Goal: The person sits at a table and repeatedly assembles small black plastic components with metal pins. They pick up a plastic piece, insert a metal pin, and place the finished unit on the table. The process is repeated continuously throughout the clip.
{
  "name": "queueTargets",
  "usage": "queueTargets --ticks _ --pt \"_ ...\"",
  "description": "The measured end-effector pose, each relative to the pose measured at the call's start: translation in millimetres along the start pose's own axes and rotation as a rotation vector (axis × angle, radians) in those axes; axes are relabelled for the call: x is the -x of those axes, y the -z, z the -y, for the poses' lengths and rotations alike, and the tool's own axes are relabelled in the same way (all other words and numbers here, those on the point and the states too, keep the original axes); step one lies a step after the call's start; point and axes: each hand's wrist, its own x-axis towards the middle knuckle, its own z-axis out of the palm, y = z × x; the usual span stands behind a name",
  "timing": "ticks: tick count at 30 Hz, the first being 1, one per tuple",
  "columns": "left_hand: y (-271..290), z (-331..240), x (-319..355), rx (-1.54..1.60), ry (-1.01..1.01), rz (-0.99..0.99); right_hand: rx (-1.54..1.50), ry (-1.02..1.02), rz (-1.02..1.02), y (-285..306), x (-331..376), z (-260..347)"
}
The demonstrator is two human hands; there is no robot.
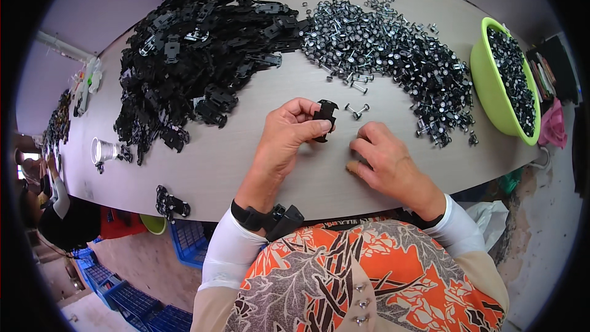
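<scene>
My left hand pinches a black plastic toy car chassis between thumb and fingers, just above the table. To its right my right hand is held over the tabletop, thumb and fingers apart and curved, with nothing visible between them. The right thumb tip looks covered with something tan. A loose pair of small wheels on a metal axle lies just beyond the right fingertips. Behind it spreads a large heap of wheel axles. At the far left a big pile of black chassis covers the table.
A lime-green basin of wheel axles leans at the right edge. On the left stand a clear plastic cup and a few black parts. Blue crates are below the table. Another person works at far left.
</scene>
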Motion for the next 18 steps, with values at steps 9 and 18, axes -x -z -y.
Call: queueTargets --ticks 9,18 --pt "-3 -10 6 0.091 0.093 -0.026 0.001 -0.083 -0.01 5 3 3" --pt "-12 -3 5 0.043 0.162 0.086 -0.161 0.053 -0.225 17 -5 -8"
